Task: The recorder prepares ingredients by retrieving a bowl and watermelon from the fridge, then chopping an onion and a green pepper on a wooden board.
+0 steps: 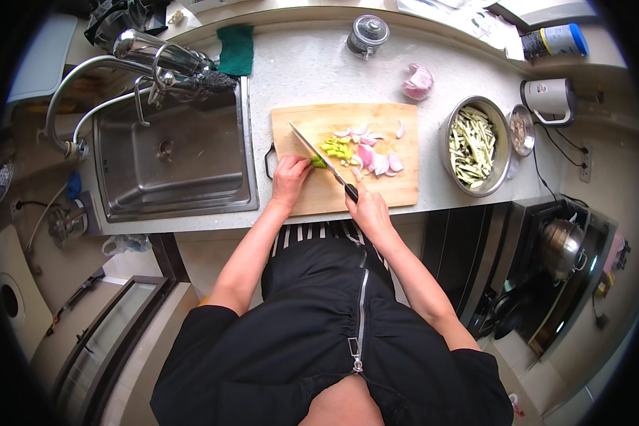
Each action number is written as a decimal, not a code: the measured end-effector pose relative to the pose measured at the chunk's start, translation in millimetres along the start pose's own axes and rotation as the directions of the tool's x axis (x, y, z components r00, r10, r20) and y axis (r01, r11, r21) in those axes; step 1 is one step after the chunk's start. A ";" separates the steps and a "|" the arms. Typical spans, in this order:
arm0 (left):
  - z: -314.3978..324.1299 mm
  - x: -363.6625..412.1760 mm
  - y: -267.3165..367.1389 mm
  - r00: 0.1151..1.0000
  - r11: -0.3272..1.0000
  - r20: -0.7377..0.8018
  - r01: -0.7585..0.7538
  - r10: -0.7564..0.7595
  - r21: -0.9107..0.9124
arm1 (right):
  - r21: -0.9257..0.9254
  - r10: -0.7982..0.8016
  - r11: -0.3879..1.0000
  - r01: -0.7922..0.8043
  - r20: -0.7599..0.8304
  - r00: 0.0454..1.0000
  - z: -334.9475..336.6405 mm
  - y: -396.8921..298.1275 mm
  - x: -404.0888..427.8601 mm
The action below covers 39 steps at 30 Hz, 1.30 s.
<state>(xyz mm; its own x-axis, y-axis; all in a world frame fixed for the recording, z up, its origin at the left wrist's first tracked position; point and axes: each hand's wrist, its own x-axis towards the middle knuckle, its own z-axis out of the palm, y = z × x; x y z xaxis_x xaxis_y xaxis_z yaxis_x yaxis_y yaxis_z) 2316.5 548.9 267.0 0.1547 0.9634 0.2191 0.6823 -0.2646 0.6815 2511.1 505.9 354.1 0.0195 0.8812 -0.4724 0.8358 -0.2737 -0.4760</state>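
My right hand (pixel 370 212) grips the black handle of a kitchen knife (pixel 314 145), whose blade slants up and left across a wooden cutting board (pixel 298 197). Beside the blade, my left hand (pixel 289 180) presses a piece of green pepper (pixel 317 162) to the board with its fingertips. Chopped green pepper (pixel 338 148) lies just right of the blade. Further right are loose pieces of purple onion (pixel 367 154), with one slice (pixel 400 129) apart near the board's upper right corner. The fingers of my left hand partly cover the pepper piece.
A steel sink (pixel 175 186) with a faucet adjoins the board's left side. To the right stand a steel bowl of cut strips (pixel 474 146), a smaller bowl (pixel 522 130) and an electric kettle (pixel 547 101). A purple onion (pixel 418 82) and a lidded glass jar (pixel 368 36) sit behind.
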 end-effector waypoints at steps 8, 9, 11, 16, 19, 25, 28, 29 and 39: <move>4.2 -5.3 1.0 1.000 1.000 -0.029 0.010 -0.010 -0.016 | 0.253 -0.110 0.957 0.145 -0.146 0.983 27.9 23.1 16.5; -0.2 -6.5 7.0 0.999 1.000 -0.040 0.023 -0.023 -0.011 | 0.253 -0.110 0.957 0.145 -0.146 0.983 22.6 19.4 13.0; -5.7 -6.5 11.7 0.998 0.999 -0.049 0.037 -0.038 -0.006 | 0.265 -0.066 0.960 0.085 -0.081 0.995 10.7 12.6 6.7; -8.0 -11.6 3.8 0.999 0.999 -0.036 0.035 -0.036 -0.014 | 0.057 -0.092 0.994 0.092 -0.006 0.996 3.8 -1.3 -0.3; 3.1 -15.4 -3.6 0.998 0.997 -0.044 0.046 -0.048 -0.060 | -0.025 -0.065 0.998 0.064 -0.049 0.997 24.1 -0.1 3.9; 7.4 -17.9 -5.4 0.997 0.996 -0.057 0.057 -0.061 -0.068 | 0.115 -0.126 0.983 0.142 -0.139 0.982 35.2 15.2 17.5; 0.1 -19.9 3.4 0.993 0.994 -0.070 0.094 -0.097 -0.054 | 0.257 -0.099 0.958 0.125 -0.111 0.989 23.8 9.6 6.1; -3.2 -21.2 3.3 0.992 0.994 -0.070 0.098 -0.102 -0.052 | 0.201 -0.106 0.973 0.118 -0.071 0.992 15.0 1.7 1.2; 1.1 -24.0 -5.8 0.997 0.995 -0.046 0.057 -0.061 -0.085 | 0.104 -0.102 0.989 0.108 -0.062 0.993 41.0 10.4 8.1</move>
<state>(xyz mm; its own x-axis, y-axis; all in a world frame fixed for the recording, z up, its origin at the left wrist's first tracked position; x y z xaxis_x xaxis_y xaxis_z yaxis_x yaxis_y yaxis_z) 2309.6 527.4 257.0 0.0798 0.9746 0.2091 0.6271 -0.2121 0.7495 2497.4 494.4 314.9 -0.0316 0.9266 -0.3747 0.7717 -0.2157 -0.5983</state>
